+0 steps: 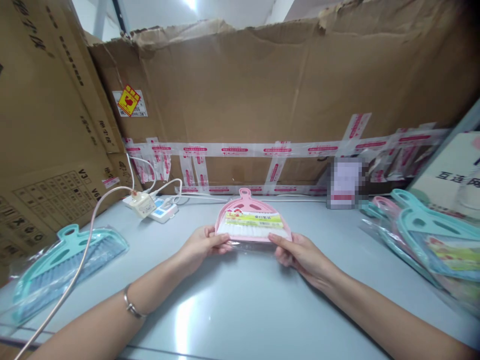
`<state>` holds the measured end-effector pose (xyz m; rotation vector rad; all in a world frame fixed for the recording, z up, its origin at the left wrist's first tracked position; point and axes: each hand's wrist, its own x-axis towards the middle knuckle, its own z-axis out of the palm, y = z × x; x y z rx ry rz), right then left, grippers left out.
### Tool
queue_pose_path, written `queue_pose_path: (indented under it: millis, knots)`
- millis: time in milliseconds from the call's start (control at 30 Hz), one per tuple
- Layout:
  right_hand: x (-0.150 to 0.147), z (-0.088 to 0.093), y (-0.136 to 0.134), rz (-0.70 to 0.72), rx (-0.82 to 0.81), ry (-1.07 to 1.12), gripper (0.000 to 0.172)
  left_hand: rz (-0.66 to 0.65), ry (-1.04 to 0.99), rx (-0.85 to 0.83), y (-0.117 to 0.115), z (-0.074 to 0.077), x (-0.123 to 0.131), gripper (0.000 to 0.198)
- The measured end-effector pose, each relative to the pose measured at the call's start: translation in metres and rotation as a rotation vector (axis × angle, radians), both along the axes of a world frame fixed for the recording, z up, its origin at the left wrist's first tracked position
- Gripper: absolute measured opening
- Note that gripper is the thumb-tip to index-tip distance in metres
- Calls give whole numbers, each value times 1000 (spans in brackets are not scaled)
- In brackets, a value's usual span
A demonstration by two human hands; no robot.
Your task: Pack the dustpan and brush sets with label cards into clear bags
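A pink dustpan set with a white brush and a yellow-green label lies in a clear plastic bag on the grey table, at the middle. My left hand pinches the near left edge of the bag and dustpan. My right hand grips the near right edge. Both hands have their fingers closed on it.
A teal dustpan set in a bag lies at the left. A stack of teal and pink bagged dustpans sits at the right. A white power strip with cables lies at the back left. Taped cardboard walls surround the table.
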<state>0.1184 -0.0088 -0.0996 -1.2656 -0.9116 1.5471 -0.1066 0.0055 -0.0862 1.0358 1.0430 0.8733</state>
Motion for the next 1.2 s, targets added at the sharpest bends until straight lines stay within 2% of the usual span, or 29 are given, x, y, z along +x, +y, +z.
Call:
queue_pose_path:
  millis: [133, 167, 267, 300, 333, 367, 433, 500, 567, 600, 700, 733, 767, 800, 833, 867, 967, 1000, 1033, 1133, 1200]
  knots:
    - [-1, 5, 0, -29, 96, -21, 43, 52, 63, 120, -3, 4, 1, 32]
    - [0, 7, 0, -31, 110, 0, 44, 27, 45, 172, -5, 7, 0, 41]
    - [0, 12, -1, -16, 133, 50, 47, -119, -18, 354, -9, 17, -4, 93]
    - [1, 13, -2, -5, 134, 55, 48, -156, -5, 417, -10, 18, -5, 101]
    - [1, 14, -3, 10, 131, 51, 48, -167, 29, 473, -10, 19, -5, 99]
    - [1, 13, -3, 30, 128, 41, 48, -148, 74, 514, -10, 19, -5, 89]
    - [1, 12, -4, 80, 130, 18, 47, -53, 148, 537, -9, 17, -3, 57]
    - [1, 10, -4, 103, 159, 2, 41, 52, 172, 527, -7, 14, 0, 33]
    - [1, 9, -3, 87, 229, 18, 38, 146, 168, 528, -7, 12, 2, 24]
    - [1, 9, -4, 78, 274, 40, 50, 187, 168, 533, -6, 11, 2, 23]
    - [1, 8, -7, 76, 400, 102, 121, 291, 164, 549, -6, 10, 2, 17]
    - [0, 8, -8, 78, 437, 108, 137, 316, 156, 561, -7, 10, 2, 15]
    - [0, 7, -9, 73, 472, 105, 144, 336, 150, 578, -7, 9, 1, 13]
    - [-1, 7, -10, 66, 508, 94, 144, 349, 148, 600, -7, 9, 0, 12]
    - [-2, 6, -10, 56, 543, 76, 135, 356, 156, 627, -8, 9, 0, 11]
    - [-3, 5, -10, 40, 569, 46, 118, 353, 175, 657, -9, 8, 0, 10]
    - [-4, 4, -7, -49, 581, -70, 47, 302, 243, 730, -13, 7, 1, 11]
    - [-5, 4, -5, -81, 571, -92, 33, 284, 238, 731, -14, 7, 2, 15]
    - [-5, 4, -4, -109, 565, -100, 26, 265, 212, 716, -15, 7, 4, 26]
    - [-5, 5, -2, -167, 599, -94, 23, 215, 64, 616, -16, 9, 8, 74]
    - [-4, 6, -1, -186, 635, -117, 22, 177, -11, 551, -14, 10, 9, 90]
